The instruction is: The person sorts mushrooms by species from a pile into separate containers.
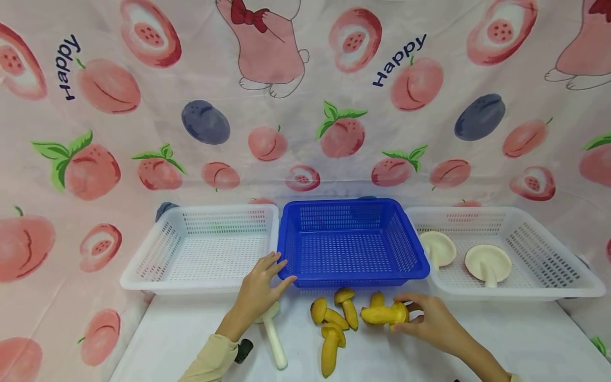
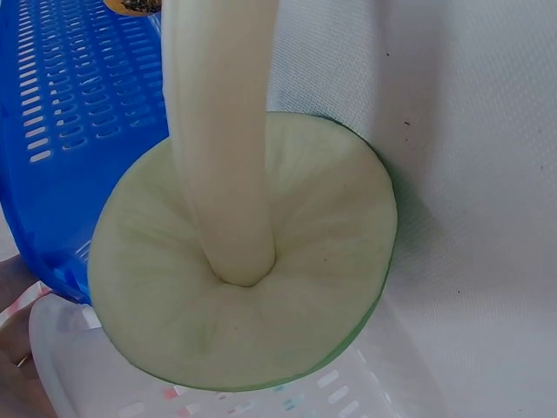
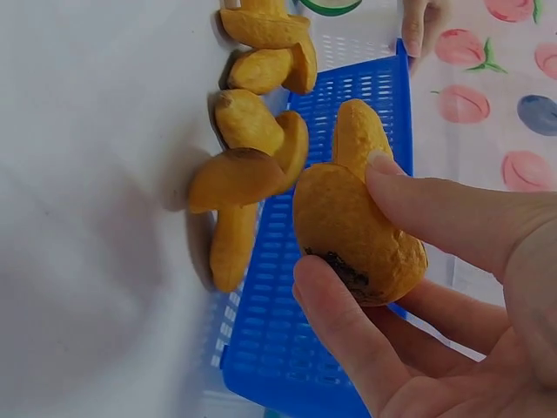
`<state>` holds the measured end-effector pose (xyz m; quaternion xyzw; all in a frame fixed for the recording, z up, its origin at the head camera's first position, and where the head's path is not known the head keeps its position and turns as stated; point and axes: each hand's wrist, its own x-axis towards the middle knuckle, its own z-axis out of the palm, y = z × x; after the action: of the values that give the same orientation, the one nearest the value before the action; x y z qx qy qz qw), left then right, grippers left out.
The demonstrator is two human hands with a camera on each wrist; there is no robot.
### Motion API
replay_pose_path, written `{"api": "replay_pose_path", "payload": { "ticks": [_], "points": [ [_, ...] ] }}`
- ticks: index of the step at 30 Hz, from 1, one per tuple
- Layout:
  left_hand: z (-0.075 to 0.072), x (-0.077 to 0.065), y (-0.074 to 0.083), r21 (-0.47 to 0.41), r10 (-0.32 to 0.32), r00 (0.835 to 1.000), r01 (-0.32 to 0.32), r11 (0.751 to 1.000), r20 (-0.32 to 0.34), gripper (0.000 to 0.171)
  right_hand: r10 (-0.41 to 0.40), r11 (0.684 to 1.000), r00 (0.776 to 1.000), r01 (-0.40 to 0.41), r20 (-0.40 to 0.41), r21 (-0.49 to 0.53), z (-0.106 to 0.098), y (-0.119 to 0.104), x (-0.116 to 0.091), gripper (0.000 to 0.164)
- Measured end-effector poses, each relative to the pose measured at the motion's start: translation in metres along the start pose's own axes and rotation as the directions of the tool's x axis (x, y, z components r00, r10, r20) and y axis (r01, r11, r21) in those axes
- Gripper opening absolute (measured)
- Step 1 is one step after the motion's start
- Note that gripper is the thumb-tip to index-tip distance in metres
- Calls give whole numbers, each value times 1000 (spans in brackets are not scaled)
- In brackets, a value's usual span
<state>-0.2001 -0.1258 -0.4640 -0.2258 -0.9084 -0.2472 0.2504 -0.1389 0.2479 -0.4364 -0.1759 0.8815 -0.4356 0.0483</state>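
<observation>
My right hand (image 1: 427, 323) pinches a yellow toy mushroom (image 1: 384, 314) between thumb and fingers, just in front of the blue basket. In the right wrist view, this mushroom (image 3: 335, 209) shows a dark patch on its cap. My left hand (image 1: 261, 284) rests at the front left corner of the blue basket (image 1: 353, 283), fingers loosely extended. Beneath that hand lies a pale mushroom with a long stem (image 1: 274, 342); in the left wrist view its wide cap (image 2: 326, 252) has a green edge. Several other yellow mushrooms (image 1: 329, 350) lie on the table between the hands.
A white basket (image 1: 200, 289) stands left of the blue one. On the right, another white basket (image 1: 549, 292) contains two pale mushrooms (image 1: 496, 260). A fruit-print cloth (image 1: 286, 116) hangs behind. Beside my left wrist is a small dark object (image 1: 244, 351).
</observation>
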Motion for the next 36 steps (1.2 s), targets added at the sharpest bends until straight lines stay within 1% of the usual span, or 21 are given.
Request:
{"api": "replay_pose_path", "payload": {
  "ticks": [7, 12, 21, 29, 36],
  "points": [
    [0, 0, -1, 4, 8, 1000, -8, 1000, -1, 45, -7, 1000, 1000, 6, -8, -30, -9, -6, 6, 53],
    [0, 1, 0, -1, 7, 1000, -7, 1000, 3, 45, -38, 997, 998, 35, -42, -70, -15, -10, 10, 51],
    [-1, 0, 0, 0, -4, 1000, 4, 1000, 10, 46, -73, 990, 995, 64, -71, -123, -26, -16, 22, 49],
    [1, 0, -1, 1, -15, 1000, 15, 1000, 17, 46, -78, 986, 995, 69, -57, -151, -34, -19, 35, 50],
    [0, 0, -2, 3, -12, 1000, 11, 1000, 22, 48, -110, 975, 991, 94, -69, -199, -42, -24, 46, 47]
  ]
}}
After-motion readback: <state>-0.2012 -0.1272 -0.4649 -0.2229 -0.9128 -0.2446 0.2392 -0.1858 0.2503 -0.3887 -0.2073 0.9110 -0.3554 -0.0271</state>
